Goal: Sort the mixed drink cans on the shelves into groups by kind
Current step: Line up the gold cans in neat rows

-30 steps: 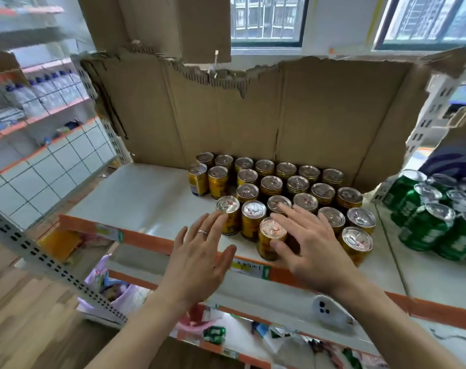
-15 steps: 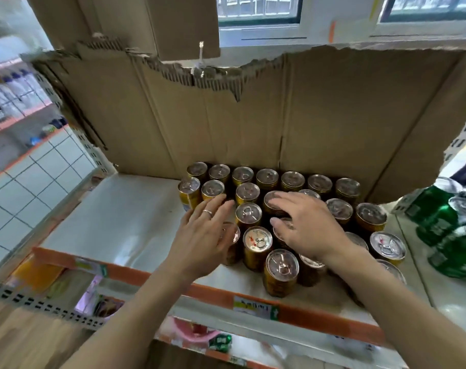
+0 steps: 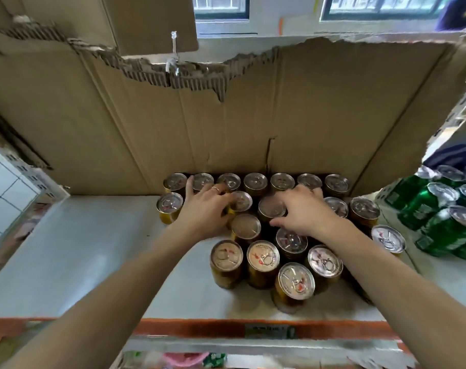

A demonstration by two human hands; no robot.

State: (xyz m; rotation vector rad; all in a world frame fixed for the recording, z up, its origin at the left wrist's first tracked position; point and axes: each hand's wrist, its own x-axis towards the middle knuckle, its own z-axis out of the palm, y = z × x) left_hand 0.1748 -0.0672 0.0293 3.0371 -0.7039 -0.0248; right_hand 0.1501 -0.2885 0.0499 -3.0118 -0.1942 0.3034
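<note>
Several gold drink cans [image 3: 262,261] with silver pull-tab lids stand clustered on the white shelf [image 3: 80,249], against a torn cardboard backing [image 3: 226,123]. My left hand [image 3: 203,211], with a ring on one finger, lies over cans in the second row, its fingers stretched toward the back row. My right hand [image 3: 305,210] reaches in beside it, its fingers and thumb curled round the top of a gold can [image 3: 270,207] in the middle of the cluster. Green cans [image 3: 439,219] stand grouped at the right.
The shelf has an orange front edge [image 3: 200,327] carrying a price label. Bare white shelf lies left of the gold cans. A lower shelf with colourful packets shows below. White wire shelving [image 3: 19,166] stands at the left, and windows show above the cardboard.
Both hands have reached farther back into the cluster, from the front cans to the second and back rows. The view has closed in and tilted down over the shelf.
</note>
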